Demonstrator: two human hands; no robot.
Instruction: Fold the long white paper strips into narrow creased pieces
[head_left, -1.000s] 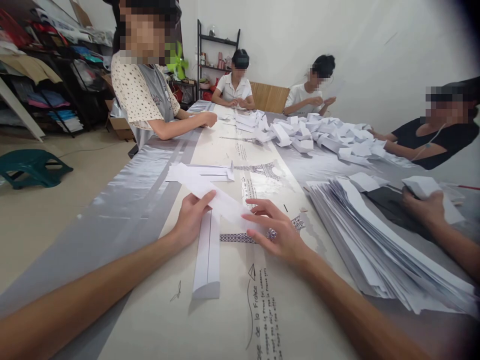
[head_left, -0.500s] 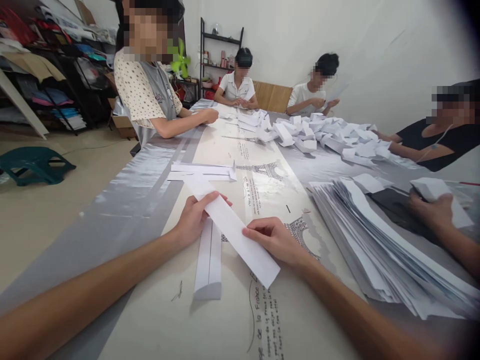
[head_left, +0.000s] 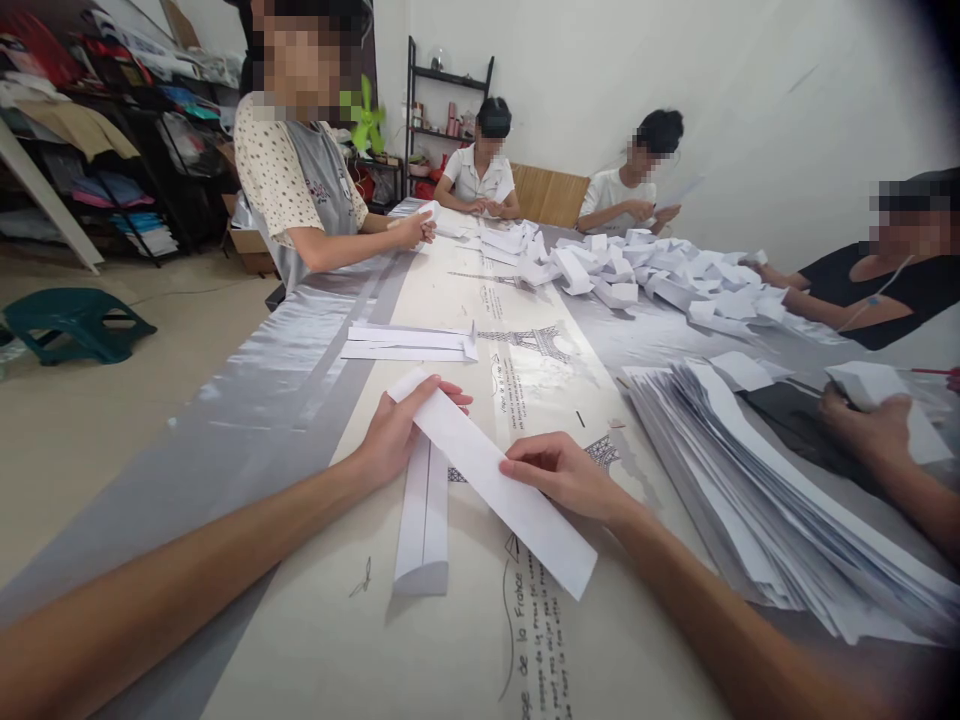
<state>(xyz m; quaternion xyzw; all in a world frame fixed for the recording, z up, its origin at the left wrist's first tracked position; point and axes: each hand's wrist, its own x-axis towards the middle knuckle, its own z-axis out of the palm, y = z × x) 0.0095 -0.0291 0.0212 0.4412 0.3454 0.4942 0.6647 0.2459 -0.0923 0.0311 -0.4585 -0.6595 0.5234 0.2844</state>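
A folded white paper strip [head_left: 517,490] slants between my two hands, above the table. My left hand [head_left: 401,425] is closed on its upper end, thumb on top and fingers beneath. My right hand [head_left: 559,470] pinches the strip's right edge near the middle, between thumb and fingers. Under the held strip lies a second folded paper strip [head_left: 421,530], with a lengthwise seam and a curled flap at its near end. Farther off, more folded strips [head_left: 409,342] lie crosswise on the table.
A fanned stack of paper sheets [head_left: 750,490] lies at the right. Beyond it is a heap of folded white papers [head_left: 637,262]. Several people sit or stand around the table [head_left: 247,400], handling paper. A green stool [head_left: 75,322] stands on the floor at left.
My hands have drawn the strip down and to the right, so less of it extends past my left hand. The person at left has brought both hands together around a white paper.
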